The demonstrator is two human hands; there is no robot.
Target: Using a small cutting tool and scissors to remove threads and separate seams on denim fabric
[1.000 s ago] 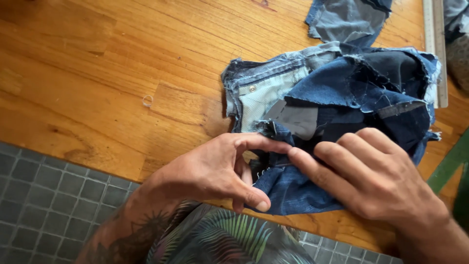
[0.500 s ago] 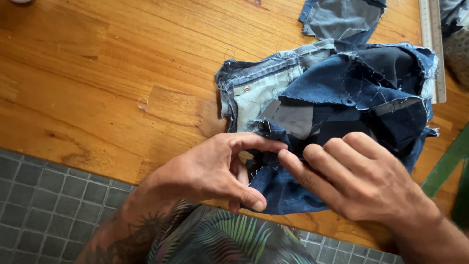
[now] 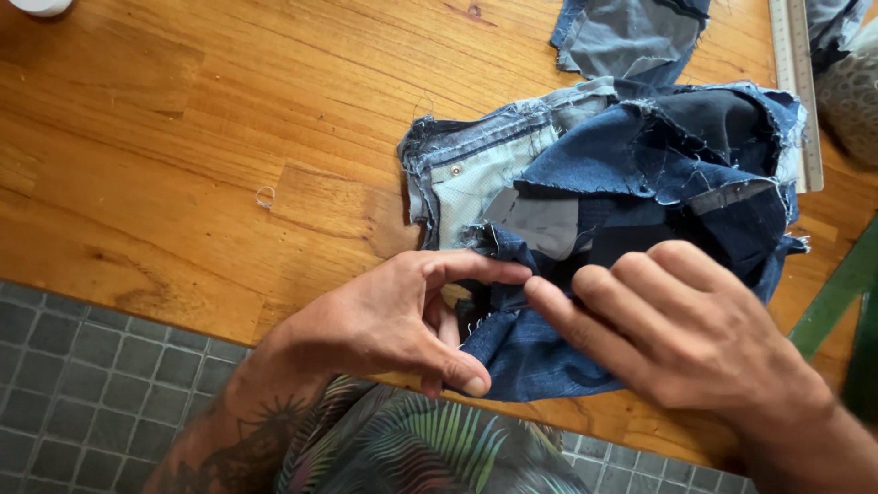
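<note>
I take the wooden table (image 3: 183,137) as my landmark. The patchwork denim piece (image 3: 640,183) lies on its near right part, its lower edge hanging just past the table's front edge. My left hand (image 3: 384,320) pinches that frayed edge between forefinger and thumb — the fingers closed on the cloth. My right hand (image 3: 677,338) presses flat on the denim beside it, fingers together, gripping nothing. I judge the piece soft, floppy and layered, fairly light; best held at a seam, since raw edges fray. A metal ruler (image 3: 796,82) lies at the table's far right, beyond the denim.
</note>
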